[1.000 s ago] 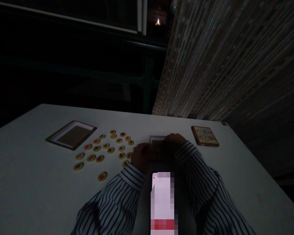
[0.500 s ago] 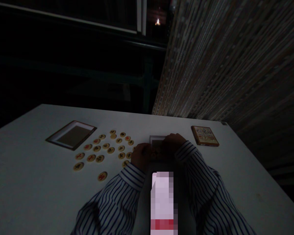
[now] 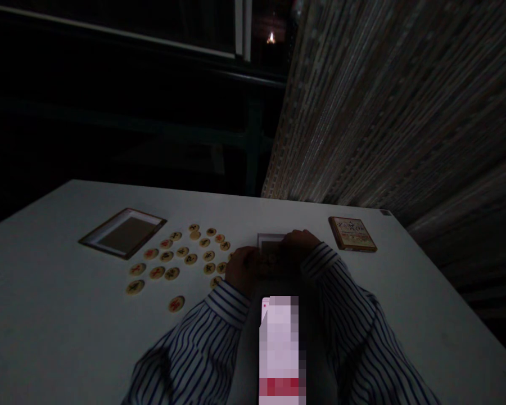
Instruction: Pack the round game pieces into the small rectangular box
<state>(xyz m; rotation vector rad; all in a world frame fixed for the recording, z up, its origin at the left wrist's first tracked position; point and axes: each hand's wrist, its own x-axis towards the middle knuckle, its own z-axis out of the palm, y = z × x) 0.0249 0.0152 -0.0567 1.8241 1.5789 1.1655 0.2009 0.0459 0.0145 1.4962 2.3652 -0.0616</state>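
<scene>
On the white table (image 3: 67, 332), our left hand (image 3: 240, 271) and right hand (image 3: 298, 245) are flanking a tray (image 3: 271, 237) (grips too dark to tell); red-and-black-lettered discs (image 3: 183, 252) are lying left, a script-covered box (image 3: 353, 233) near the right edge.

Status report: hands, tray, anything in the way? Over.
Left hand, right hand at the tray; grip too dark to tell. Tray partly hidden by hands. Loose pieces to its left, lit phone in foreground.

String curtain (image 3: 346, 107); small bright light (image 3: 271, 38)
</scene>
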